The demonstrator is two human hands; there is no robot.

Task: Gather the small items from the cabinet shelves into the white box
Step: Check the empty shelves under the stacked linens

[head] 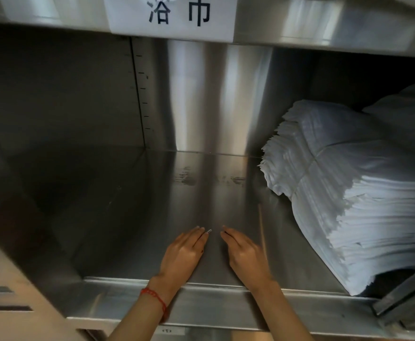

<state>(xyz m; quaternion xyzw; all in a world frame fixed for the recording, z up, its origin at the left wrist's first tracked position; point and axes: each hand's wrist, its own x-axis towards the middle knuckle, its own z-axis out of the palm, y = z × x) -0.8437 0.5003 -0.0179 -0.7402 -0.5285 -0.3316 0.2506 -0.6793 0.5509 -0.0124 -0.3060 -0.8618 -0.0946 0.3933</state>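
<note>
I am reaching both hands into the steel shelf (132, 212), palms facing each other. My left hand (184, 254) is holding its fingers straight and together, and a tiny silvery item (209, 231) is lying at its fingertips; I cannot tell whether they are touching it. My right hand (244, 254) is mirroring it just beside, fingers straight, gripping nothing. I judge the hands are set this way to corral the item between them. The stack of white cloths (349, 193) is sitting at the right. The white box is not showing.
</note>
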